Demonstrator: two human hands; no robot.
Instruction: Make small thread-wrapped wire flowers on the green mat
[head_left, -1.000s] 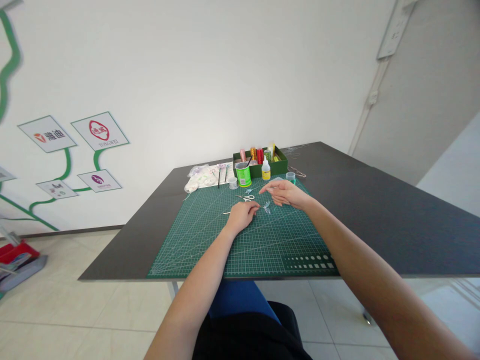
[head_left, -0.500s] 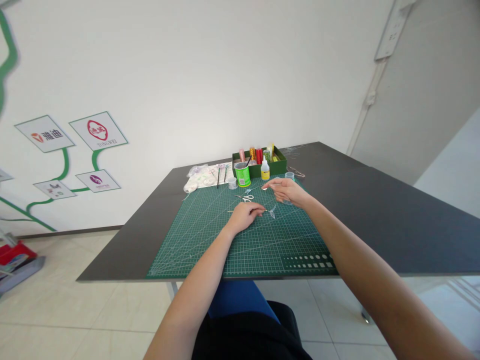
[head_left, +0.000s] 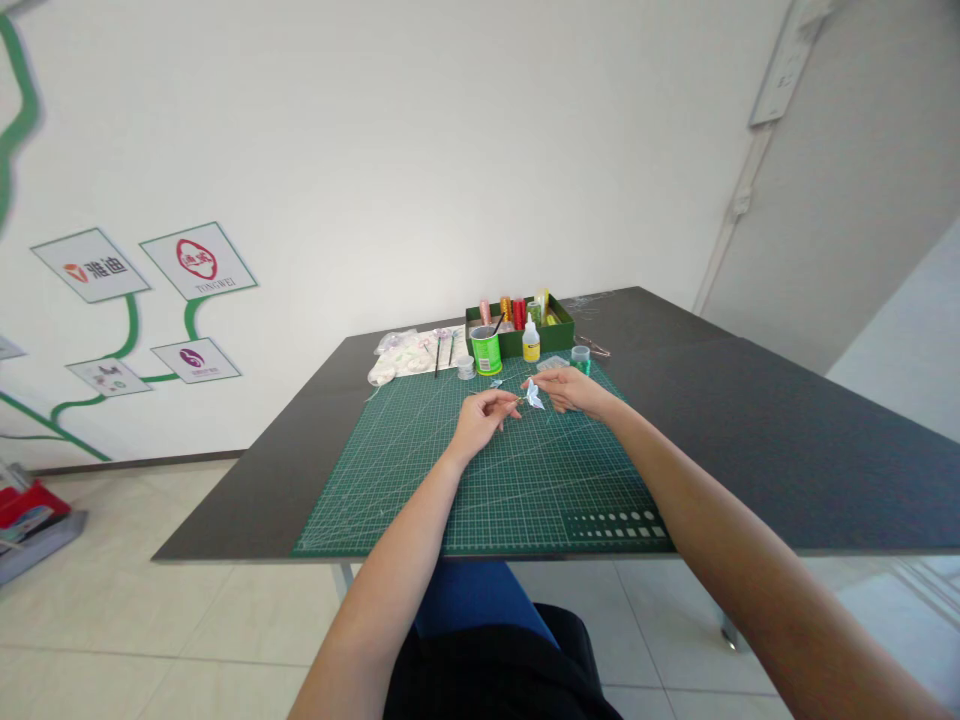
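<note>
My left hand (head_left: 480, 420) is closed in a pinch on a thin stem, just above the green cutting mat (head_left: 495, 500). At the stem's right end is a pale blue-white piece (head_left: 534, 394), petal- or wing-shaped. My right hand (head_left: 574, 390) reaches in from the right, its thumb and forefinger pinched at the top edge of that piece. Whether those fingertips hold the piece or something tiny is too small to tell. A small bluish piece (head_left: 496, 384) lies on the mat beyond my left hand. The white scissors are hidden by the left hand.
At the back stand a green can (head_left: 487, 353), a glue bottle (head_left: 531, 342) and a dark green box (head_left: 562, 325) of thread spools. A small clear jar (head_left: 466, 368) and brushes (head_left: 437, 356) are left of them. Behind my right hand stands another jar (head_left: 580, 360).
My left hand has lifted the stem up and away from me, and the pale piece now faces up. The right hand has come down to it. The scissors have become covered.
</note>
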